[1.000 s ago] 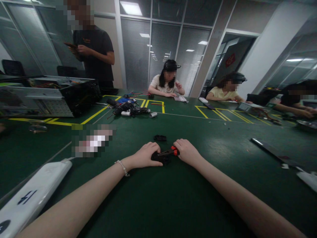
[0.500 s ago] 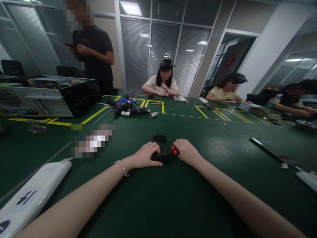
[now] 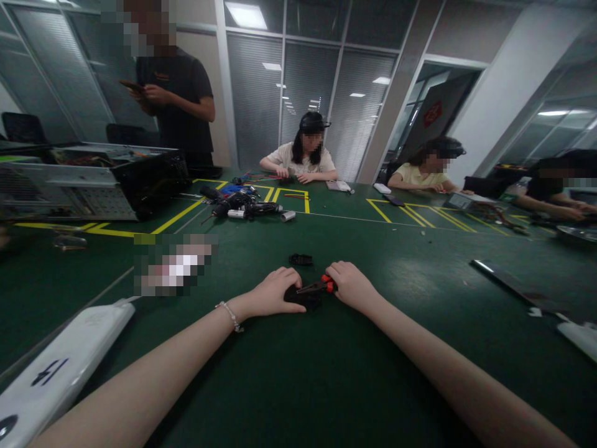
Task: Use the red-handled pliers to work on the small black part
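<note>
My left hand (image 3: 275,292) is closed around a small black part (image 3: 308,302) low over the green table, thumb in front and fingers behind. What kind of part it is, I cannot make out. In my right hand (image 3: 349,286) are pliers (image 3: 313,287) with red handles, their dark jaws pointing left and lying against or over the black part. Whether the jaws grip it is too small to tell. Just beyond both hands lies another black piece (image 3: 301,259) on the table.
A white power bank (image 3: 69,367) lies at the left, by a blurred-out device (image 3: 180,267). Farther back are an open computer case (image 3: 93,186) and a heap of cables (image 3: 242,202). A dark flat strip (image 3: 508,283) lies at the right. Several people are around the table.
My hands, the pliers and the black part look nearly unchanged. Across the table, the seated person's hands have come down and one now reaches left to the dark items there.
</note>
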Motion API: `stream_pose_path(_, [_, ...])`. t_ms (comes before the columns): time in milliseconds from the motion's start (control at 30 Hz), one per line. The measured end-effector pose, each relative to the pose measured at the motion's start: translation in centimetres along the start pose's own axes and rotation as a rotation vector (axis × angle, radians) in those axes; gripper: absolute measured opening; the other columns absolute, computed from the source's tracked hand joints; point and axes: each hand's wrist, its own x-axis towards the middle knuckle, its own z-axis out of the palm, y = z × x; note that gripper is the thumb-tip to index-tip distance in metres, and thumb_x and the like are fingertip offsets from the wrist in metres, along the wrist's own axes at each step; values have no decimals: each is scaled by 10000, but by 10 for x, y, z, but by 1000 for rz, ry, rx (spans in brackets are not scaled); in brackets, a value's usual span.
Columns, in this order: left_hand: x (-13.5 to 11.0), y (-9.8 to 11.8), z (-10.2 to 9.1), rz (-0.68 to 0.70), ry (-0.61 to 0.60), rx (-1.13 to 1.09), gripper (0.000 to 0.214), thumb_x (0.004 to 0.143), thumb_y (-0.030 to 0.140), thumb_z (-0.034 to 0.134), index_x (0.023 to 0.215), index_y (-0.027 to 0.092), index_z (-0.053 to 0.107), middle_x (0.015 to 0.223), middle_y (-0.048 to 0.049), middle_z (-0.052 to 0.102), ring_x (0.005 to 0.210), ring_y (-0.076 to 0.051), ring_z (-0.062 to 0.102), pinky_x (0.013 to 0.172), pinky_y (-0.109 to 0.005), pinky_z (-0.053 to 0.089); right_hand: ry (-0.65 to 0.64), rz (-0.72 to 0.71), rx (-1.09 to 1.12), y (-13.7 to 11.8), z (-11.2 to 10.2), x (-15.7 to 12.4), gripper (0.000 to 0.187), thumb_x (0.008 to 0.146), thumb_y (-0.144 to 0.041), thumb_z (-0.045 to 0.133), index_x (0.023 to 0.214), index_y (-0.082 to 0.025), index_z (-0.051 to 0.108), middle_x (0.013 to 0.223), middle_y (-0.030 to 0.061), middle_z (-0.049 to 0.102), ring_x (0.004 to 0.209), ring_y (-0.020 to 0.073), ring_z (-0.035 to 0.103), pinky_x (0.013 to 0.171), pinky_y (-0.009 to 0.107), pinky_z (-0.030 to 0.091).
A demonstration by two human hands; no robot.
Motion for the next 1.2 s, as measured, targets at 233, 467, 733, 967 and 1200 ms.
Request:
stream_pose_path(233, [0,0,1,-3,17,5,370,692,498,591,857,191,466,932,-21,482,844,-192,434,722,-289,359,0,16,0,0,1,0,235,650,-96,517,883,-123,535,873,80,549,794,188,468,715,291,345])
stream_pose_path(467, [0,2,-2,-4,0,-5,368,694,503,585,852,193,466,943,-25,483,863,-199,435,736,-299,358,5,10,12,0,0,0,246,661,-83,510,901,-127,534,878,77,552,812,186,477,727,294,347])
stream_pose_path(733, [0,2,0,-24,5,-5,377,690,507,585,855,190,464,938,-25,488,858,-199,442,729,-294,357,4,16,-5,0,1,0,227,664,-87,502,884,-127,538,865,80,550,794,186,475,715,293,350])
stream_pose_path(967, [-1,2,-1,-8,9,-9,363,696,496,586,862,193,474,947,-24,485,868,-199,440,736,-295,354,15,-1,-7,0,0,0,215,669,-84,494,874,-132,538,858,73,551,777,184,469,706,289,348])
stream_pose_path(1200, [0,0,3,-5,17,9,368,690,498,592,855,192,471,950,-24,485,869,-200,439,744,-298,352,6,13,-11,0,1,1,220,665,-102,514,882,-132,537,879,79,551,800,190,472,719,294,346])
